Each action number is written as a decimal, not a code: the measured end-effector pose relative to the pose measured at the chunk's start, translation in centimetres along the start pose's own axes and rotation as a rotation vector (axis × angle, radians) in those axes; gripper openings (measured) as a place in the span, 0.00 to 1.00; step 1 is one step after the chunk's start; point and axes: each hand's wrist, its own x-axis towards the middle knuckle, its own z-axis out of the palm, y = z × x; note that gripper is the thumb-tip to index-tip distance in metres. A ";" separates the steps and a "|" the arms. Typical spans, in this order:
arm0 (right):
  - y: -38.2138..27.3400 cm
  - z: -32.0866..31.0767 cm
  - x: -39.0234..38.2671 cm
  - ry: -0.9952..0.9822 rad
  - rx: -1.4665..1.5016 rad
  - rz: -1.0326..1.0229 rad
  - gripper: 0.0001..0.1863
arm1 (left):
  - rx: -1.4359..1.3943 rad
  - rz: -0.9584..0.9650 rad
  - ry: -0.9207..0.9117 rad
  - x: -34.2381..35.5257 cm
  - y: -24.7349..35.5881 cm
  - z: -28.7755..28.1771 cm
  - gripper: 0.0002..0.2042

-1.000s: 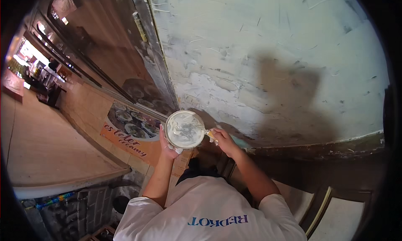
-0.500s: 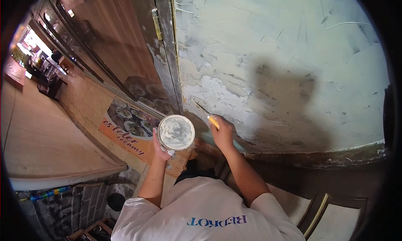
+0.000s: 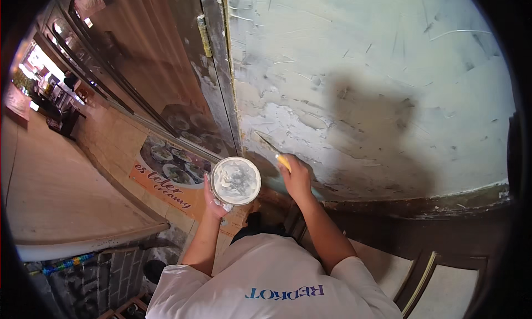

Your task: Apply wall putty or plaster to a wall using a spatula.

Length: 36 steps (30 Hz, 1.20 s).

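Observation:
In my left hand I hold a round tub from its left and lower side, my fingers smeared with white. Soft white putty fills it, with greyish streaks in the middle. My right hand is closed around the yellow handle of a putty knife. Its thin blade points up and left, with the tip at the lower left part of the wall; whether it touches is hard to tell. Rough patches and strokes of white filler cover that wall, brightest beside the blade.
Left of the wall stands a worn frame with a hinge, beside glass panels with a curtain. A printed food banner lies below them. Dark wood panelling runs under the wall. At the left is a pale sloping cover.
The tub in my left hand has shifted slightly right and closer to me. My right hand and the putty knife have barely moved.

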 end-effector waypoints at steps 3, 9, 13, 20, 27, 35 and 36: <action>1.4 -0.2 -0.2 0.100 -0.081 0.079 0.13 | -0.007 -0.021 0.051 -0.1 0.0 0.8 0.37; 2.1 -1.0 -2.8 0.044 -0.053 0.042 0.14 | -0.005 -0.014 0.016 -0.2 0.1 0.2 0.37; -0.3 0.7 -0.4 0.008 -0.067 0.005 0.14 | -0.023 -0.057 -0.021 -0.3 -0.1 0.8 0.37; 1.6 -0.2 -1.6 -0.023 -0.099 0.199 0.13 | 0.033 -0.034 0.058 -0.5 -0.2 1.4 0.37; 0.8 0.0 -1.4 0.021 -0.082 -0.014 0.12 | -0.014 -0.085 0.022 -0.5 -0.2 1.4 0.38; 3.1 -0.5 -3.1 0.083 -0.113 0.037 0.12 | -0.016 -0.089 0.024 -0.1 -0.3 1.2 0.38; 3.0 -0.5 -3.2 0.082 -0.114 0.037 0.12 | -0.018 -0.089 0.024 -0.1 -0.3 1.1 0.38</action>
